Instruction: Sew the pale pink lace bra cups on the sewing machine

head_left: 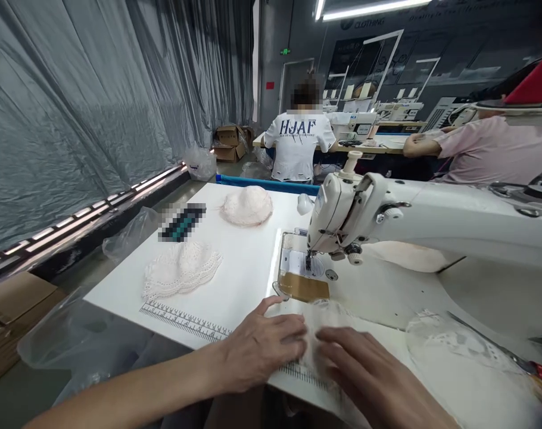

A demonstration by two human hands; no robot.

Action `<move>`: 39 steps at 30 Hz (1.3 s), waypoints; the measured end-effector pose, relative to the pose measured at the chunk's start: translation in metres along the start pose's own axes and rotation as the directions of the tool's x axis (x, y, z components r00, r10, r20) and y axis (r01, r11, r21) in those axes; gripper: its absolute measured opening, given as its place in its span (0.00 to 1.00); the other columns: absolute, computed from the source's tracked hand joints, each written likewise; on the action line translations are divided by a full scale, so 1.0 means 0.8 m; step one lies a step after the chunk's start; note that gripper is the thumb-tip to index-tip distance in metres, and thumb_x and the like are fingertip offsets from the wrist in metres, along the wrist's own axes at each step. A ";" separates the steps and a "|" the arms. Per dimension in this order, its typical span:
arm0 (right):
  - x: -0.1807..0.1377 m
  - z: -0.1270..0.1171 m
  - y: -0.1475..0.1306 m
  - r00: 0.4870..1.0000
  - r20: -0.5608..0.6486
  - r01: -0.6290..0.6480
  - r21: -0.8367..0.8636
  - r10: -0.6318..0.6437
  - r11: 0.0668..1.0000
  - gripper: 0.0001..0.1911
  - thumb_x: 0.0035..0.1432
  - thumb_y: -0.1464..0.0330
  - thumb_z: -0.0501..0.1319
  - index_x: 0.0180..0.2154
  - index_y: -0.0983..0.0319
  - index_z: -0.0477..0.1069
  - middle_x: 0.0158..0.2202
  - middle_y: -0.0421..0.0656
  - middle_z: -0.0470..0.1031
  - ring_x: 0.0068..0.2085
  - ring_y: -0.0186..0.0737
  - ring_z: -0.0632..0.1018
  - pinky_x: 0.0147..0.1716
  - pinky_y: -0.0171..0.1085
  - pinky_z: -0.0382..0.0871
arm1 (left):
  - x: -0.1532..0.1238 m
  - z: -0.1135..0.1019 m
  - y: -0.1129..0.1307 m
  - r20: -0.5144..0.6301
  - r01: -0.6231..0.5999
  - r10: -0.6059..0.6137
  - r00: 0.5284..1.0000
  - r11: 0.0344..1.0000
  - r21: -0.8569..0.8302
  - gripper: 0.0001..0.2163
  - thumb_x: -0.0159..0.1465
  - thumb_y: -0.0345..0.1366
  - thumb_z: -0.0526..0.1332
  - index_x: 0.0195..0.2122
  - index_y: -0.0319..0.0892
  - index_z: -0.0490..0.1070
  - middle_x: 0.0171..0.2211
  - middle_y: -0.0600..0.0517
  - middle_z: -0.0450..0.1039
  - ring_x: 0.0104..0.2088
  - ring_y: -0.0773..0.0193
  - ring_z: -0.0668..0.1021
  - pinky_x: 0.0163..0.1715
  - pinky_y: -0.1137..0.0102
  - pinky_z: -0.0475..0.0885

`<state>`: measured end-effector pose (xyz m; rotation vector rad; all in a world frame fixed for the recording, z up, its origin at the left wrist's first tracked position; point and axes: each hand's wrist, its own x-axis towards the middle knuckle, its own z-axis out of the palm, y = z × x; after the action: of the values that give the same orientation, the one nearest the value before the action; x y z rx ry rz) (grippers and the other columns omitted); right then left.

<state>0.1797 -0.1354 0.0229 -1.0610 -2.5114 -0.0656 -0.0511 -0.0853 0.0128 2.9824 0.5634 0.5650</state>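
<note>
My left hand point(262, 348) and my right hand point(364, 372) lie side by side at the front edge of the white sewing table point(248, 268). Both press on a small white lace piece point(318, 333) between them; the fingers are together and curled onto the fabric. The piece lies just in front of the needle plate point(303, 271) of the white sewing machine point(355, 211). A printed ruler point(181, 319) runs along the table edge to the left of my left hand.
Two lace pieces lie on the table, one at the left point(179, 271) and one at the back point(248, 205). More lace point(454, 348) and red-handled scissors point(539, 372) sit at the right. Two people work at tables behind. Cardboard boxes point(12, 316) and plastic bags stand left.
</note>
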 end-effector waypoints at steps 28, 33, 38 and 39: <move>0.058 0.069 0.136 0.987 -0.156 -0.081 -0.339 0.029 0.937 0.21 0.68 0.68 0.41 0.51 0.65 0.69 0.45 0.53 0.77 0.40 0.49 0.79 0.30 0.41 0.75 | 0.085 0.029 -0.116 -0.089 0.011 0.010 0.996 0.973 0.232 0.12 0.65 0.26 0.51 0.48 0.39 0.64 0.45 0.48 0.69 0.49 0.61 0.68 0.49 0.59 0.56; 0.055 0.041 0.124 0.997 -0.012 0.075 -0.121 -0.077 0.990 0.17 0.65 0.63 0.50 0.47 0.64 0.71 0.47 0.52 0.76 0.41 0.46 0.79 0.37 0.43 0.74 | 0.084 0.031 -0.102 -0.111 -0.042 0.063 0.992 0.982 0.184 0.09 0.65 0.25 0.51 0.43 0.38 0.67 0.43 0.50 0.71 0.49 0.65 0.69 0.51 0.61 0.56; 0.048 0.034 0.116 0.997 0.001 0.081 0.013 -0.081 0.997 0.11 0.59 0.65 0.60 0.44 0.60 0.72 0.47 0.46 0.77 0.44 0.44 0.78 0.40 0.41 0.71 | 0.082 0.035 -0.099 -0.149 -0.054 0.077 0.986 0.987 0.151 0.10 0.65 0.23 0.50 0.42 0.37 0.68 0.42 0.50 0.72 0.45 0.66 0.71 0.52 0.60 0.55; 0.047 0.035 0.116 0.997 0.003 0.079 0.019 -0.079 0.997 0.11 0.59 0.65 0.60 0.44 0.60 0.72 0.47 0.46 0.77 0.44 0.44 0.78 0.40 0.40 0.71 | 0.082 0.036 -0.099 -0.152 -0.055 0.079 0.985 0.986 0.154 0.10 0.64 0.23 0.50 0.41 0.37 0.68 0.41 0.50 0.72 0.44 0.66 0.71 0.51 0.60 0.56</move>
<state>0.2106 -0.0385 0.0018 -0.9553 -2.5517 -0.0627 -0.0108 0.0127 -0.0008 3.1271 0.5393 0.8053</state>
